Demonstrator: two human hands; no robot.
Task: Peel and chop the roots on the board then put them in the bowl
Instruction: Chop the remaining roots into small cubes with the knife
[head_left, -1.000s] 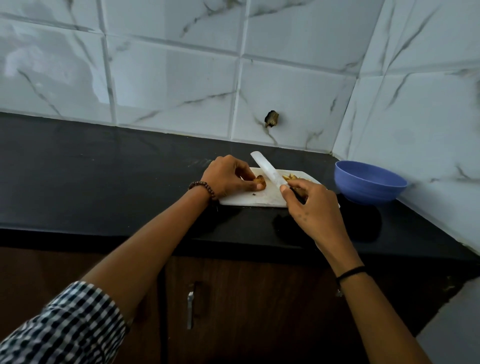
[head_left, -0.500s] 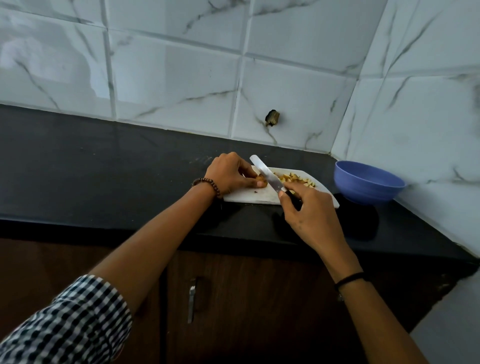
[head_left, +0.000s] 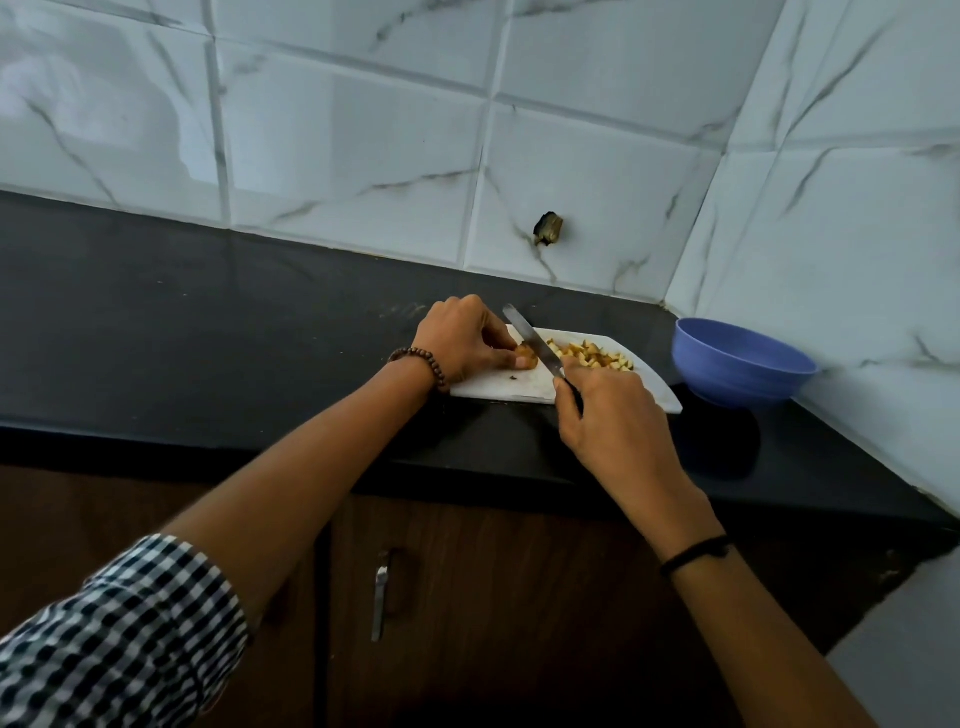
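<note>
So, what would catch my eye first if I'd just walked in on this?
Two hands work on a white cutting board on the black counter: the left hand pinches a brown root while the right hand holds a knife at it. Yellowish chopped pieces lie right of the knife, and a blue bowl stands far right by the tiled wall.

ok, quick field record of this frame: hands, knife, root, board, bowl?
left hand: pinches root piece down on cutting board
right hand: grips knife by its handle
knife blade: slanted, against the root piece
chopped pieces: pile on the board, right of the blade
bowl: blue, on black counter, right of the board, apart from it; no pieces visible inside
</note>
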